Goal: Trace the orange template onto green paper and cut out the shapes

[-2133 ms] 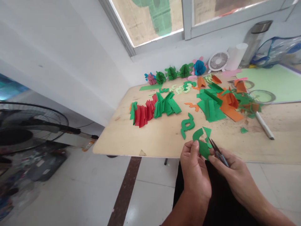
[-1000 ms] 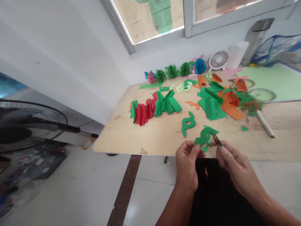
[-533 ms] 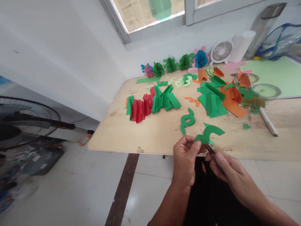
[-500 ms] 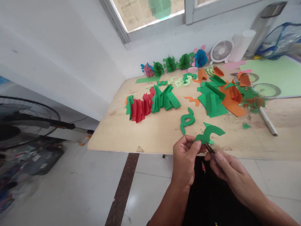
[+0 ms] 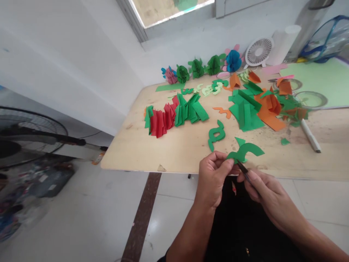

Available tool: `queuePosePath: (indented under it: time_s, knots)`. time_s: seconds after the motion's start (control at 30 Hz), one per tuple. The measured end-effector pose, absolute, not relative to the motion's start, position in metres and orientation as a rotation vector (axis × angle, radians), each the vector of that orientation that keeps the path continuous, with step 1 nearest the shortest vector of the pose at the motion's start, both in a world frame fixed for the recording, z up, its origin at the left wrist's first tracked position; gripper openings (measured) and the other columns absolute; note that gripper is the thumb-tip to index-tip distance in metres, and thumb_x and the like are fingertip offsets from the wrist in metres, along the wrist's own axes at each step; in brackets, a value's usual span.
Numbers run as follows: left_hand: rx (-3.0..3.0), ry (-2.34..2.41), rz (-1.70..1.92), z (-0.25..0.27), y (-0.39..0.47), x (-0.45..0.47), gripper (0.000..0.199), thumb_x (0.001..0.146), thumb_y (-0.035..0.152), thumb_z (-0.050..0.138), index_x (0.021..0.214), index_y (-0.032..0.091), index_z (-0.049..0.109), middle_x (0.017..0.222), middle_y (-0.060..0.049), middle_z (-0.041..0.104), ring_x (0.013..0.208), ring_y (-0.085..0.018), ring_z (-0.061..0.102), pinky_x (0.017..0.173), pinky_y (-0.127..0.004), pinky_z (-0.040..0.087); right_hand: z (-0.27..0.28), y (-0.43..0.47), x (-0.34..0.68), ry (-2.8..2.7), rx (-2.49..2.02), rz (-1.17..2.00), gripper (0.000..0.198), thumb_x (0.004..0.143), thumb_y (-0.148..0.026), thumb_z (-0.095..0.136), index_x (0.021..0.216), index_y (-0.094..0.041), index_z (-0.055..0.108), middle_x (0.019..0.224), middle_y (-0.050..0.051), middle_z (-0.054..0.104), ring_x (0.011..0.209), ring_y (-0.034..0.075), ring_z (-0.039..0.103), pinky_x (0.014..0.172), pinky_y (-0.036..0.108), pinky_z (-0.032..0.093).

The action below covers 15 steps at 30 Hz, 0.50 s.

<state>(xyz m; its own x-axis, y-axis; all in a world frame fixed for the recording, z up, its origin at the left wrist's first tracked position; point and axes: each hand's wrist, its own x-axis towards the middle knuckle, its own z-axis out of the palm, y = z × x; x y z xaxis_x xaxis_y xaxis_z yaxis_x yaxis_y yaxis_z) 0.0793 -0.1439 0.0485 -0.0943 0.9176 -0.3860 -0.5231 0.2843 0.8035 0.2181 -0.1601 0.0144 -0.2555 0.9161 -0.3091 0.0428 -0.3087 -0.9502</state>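
Between thumb and fingers, my left hand (image 5: 215,178) pinches a curved green paper piece (image 5: 250,148) over the table's front edge. My right hand (image 5: 265,189) is closed on dark scissors (image 5: 243,169), whose blades meet the lower edge of that paper. How far the blades are apart cannot be made out, and the handles are hidden in my fingers. Just beyond my left hand lies a wavy green paper cutout (image 5: 217,134). A small green paper triangle (image 5: 240,141) shows behind the held piece.
Folded red papers (image 5: 160,122) and folded green papers (image 5: 189,111) stand in a row on the wooden table (image 5: 136,153). Green sheets (image 5: 245,112), orange sheets (image 5: 269,109) and a white marker (image 5: 311,136) lie right. Several paper figures (image 5: 197,68) and a small fan (image 5: 259,51) line the wall.
The view has tilted slightly, so the table sits a little higher. The green paper has turned a little in my left hand, and the scissors remain at its edge.
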Motion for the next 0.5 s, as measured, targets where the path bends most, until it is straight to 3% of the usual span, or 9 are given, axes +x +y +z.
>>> queuePosePath:
  time_s: [0.5]
  knots:
    - [0.469, 1.095, 1.288, 0.0525, -0.1448, 0.0786, 0.03, 0.06, 0.029, 0.08, 0.069, 0.016, 0.055, 0.058, 0.002, 0.065, 0.053, -0.014, 0.066, 0.059, -0.025, 0.054, 0.0232, -0.162, 0.2171, -1.245, -1.307, 1.613, 0.047, 0.088, -0.06, 0.049, 0.075, -0.017, 0.064, 0.05, -0.005, 0.038, 0.046, 0.011, 0.032, 0.043, 0.025, 0.026]
